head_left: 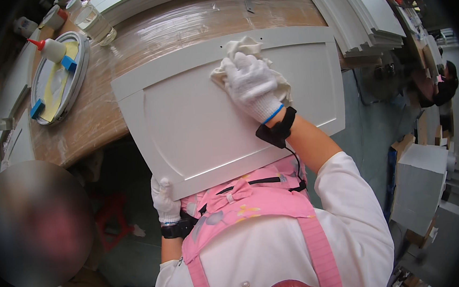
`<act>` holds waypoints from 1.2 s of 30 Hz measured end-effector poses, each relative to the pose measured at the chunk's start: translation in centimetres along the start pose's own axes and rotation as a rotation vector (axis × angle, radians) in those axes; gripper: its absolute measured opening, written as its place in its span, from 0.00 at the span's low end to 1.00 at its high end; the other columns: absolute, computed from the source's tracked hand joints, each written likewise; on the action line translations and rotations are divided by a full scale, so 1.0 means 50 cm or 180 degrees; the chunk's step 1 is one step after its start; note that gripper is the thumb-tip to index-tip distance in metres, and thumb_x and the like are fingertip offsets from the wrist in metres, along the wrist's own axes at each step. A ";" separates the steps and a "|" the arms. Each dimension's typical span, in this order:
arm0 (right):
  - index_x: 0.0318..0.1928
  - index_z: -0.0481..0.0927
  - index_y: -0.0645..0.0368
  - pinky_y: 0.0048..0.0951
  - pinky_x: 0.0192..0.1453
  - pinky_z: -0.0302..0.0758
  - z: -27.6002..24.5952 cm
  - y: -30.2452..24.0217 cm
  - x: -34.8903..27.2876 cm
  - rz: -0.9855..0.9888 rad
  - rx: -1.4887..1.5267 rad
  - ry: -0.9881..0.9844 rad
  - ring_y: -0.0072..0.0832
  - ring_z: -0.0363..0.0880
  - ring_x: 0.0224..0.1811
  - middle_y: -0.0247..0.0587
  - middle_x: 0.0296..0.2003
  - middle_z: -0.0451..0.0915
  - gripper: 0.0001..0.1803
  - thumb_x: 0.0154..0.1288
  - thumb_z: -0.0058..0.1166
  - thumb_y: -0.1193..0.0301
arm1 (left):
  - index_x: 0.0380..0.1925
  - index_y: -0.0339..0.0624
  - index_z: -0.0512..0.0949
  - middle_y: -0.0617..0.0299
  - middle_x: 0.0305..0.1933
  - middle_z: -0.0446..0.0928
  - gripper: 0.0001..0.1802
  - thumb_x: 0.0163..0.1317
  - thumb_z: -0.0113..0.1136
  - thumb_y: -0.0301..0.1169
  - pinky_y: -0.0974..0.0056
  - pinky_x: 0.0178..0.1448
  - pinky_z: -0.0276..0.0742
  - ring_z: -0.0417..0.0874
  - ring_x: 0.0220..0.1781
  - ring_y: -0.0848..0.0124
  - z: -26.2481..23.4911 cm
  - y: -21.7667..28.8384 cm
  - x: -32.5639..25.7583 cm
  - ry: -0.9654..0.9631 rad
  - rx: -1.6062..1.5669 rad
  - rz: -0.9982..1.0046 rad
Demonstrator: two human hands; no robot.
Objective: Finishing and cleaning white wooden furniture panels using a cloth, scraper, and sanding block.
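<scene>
Right hand (250,83), gloved, arm stretched forward, pressed palm-down on a white cloth (243,49) atop the white cabinet door panel (195,124). Left hand (164,198), gloved, wrist bent, gripping the panel's near corner, probably thumb on top. Panel overhanging the desk (140,40) beyond both hands.

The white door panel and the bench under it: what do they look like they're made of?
The door panel looks like painted wood or fibreboard: smooth matte white coat, routed recessed centre, small drilled holes along the far rail. The core can't be seen. The bench top shows brown wood grain under a glossy, wrinkled clear film, probably plastic wrap. The right hand presses a soft white cloth onto the panel.
</scene>
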State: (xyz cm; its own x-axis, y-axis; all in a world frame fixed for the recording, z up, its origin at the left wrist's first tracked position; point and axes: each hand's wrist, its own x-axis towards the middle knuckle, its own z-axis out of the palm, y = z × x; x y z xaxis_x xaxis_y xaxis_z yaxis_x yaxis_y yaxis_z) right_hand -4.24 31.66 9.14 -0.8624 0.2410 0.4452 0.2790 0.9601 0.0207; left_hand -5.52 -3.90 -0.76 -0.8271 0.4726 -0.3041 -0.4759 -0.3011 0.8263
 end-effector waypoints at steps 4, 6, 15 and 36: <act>0.37 0.79 0.54 0.34 0.40 0.74 -0.011 -0.178 -0.053 -0.1781 0.1324 -0.0109 0.31 0.74 0.38 0.37 0.40 0.72 0.12 0.52 0.55 0.64 | 0.64 0.34 0.66 0.57 0.57 0.76 0.32 0.67 0.62 0.43 0.60 0.60 0.76 0.79 0.56 0.66 0.013 0.010 -0.001 0.0003 0.0063 -0.0026; 0.35 0.79 0.52 0.33 0.42 0.74 -0.009 -0.184 -0.140 -0.2448 0.1679 -0.0150 0.30 0.74 0.39 0.35 0.40 0.72 0.12 0.51 0.55 0.62 | 0.64 0.34 0.66 0.56 0.58 0.76 0.32 0.67 0.61 0.42 0.60 0.61 0.76 0.79 0.57 0.66 0.023 0.014 -0.002 0.0024 0.0019 0.0032; 0.46 0.78 0.53 0.42 0.42 0.78 -0.221 0.338 -0.341 0.1312 -0.0503 -0.1071 0.44 0.80 0.38 0.44 0.37 0.77 0.12 0.62 0.57 0.69 | 0.65 0.32 0.64 0.54 0.60 0.75 0.31 0.69 0.59 0.38 0.59 0.62 0.77 0.79 0.59 0.63 0.017 0.054 -0.020 0.0022 -0.0188 -0.0172; 0.54 0.81 0.56 0.65 0.47 0.78 0.123 0.331 0.335 0.1745 -0.0410 -0.2285 0.54 0.81 0.51 0.52 0.51 0.82 0.21 0.69 0.49 0.57 | 0.59 0.29 0.68 0.53 0.54 0.77 0.22 0.71 0.54 0.32 0.59 0.60 0.78 0.81 0.55 0.63 0.059 0.127 -0.034 0.0568 0.0035 -0.0504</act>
State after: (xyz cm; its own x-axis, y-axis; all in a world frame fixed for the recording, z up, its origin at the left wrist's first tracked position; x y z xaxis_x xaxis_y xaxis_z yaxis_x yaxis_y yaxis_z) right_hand -16.69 52.45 11.42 -0.6386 0.7308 -0.2410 0.7352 0.6719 0.0895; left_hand -6.28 -4.18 6.39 -0.7827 0.3590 -0.5084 -0.6013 -0.2255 0.7665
